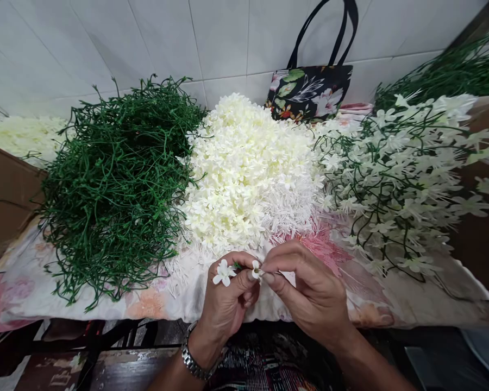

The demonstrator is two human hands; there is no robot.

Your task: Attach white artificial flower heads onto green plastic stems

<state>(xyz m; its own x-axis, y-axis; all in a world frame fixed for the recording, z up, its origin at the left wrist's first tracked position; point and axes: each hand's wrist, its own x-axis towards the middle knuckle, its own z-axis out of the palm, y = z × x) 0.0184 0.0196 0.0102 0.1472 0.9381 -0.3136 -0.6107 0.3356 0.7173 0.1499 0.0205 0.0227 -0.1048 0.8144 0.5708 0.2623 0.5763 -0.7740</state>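
My left hand (227, 296) pinches a green plastic stem near the table's front edge. A white artificial flower (224, 272) sits on that stem by the knuckles, and a smaller white blossom (256, 270) shows at the fingertips. My right hand (307, 285) meets the left there, thumb and forefinger closed at the small blossom; the piece between them is too small to make out. Just behind the hands rises a heap of loose cream-white petals (236, 174), with a pile of thin white stamens (291, 209) at its right side.
A tangled mound of green plastic stems (118, 184) fills the left. Assembled white flower sprays (407, 190) lie at the right. A black floral bag (309, 92) stands against the tiled wall. Cardboard boxes (8, 195) flank the floral tablecloth (146, 304).
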